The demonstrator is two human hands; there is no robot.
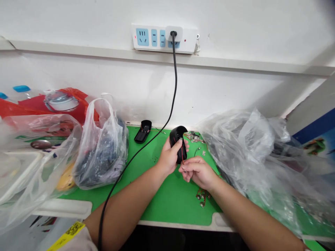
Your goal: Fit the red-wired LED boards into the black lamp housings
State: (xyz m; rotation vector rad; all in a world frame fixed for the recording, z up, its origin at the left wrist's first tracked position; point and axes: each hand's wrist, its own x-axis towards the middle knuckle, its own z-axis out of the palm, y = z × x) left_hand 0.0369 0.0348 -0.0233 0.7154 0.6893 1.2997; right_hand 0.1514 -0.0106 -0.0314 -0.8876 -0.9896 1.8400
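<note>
My left hand is wrapped round a black plastic housing, holding it tilted above the green table top, thumb on its open side. A thin red wire runs down out of the housing. Just below, my right hand pinches the wire's lower end between thumb and fingers. A second black housing of like shape lies on the table near the wall. Small electronic parts with wires are heaped behind my hands, and more small wired parts lie below my right wrist.
A black cable hangs from the wall power strip and crosses in front of my left arm. Filled plastic bags stand on the left. A large clear bag covers the right side. The wall bounds the back.
</note>
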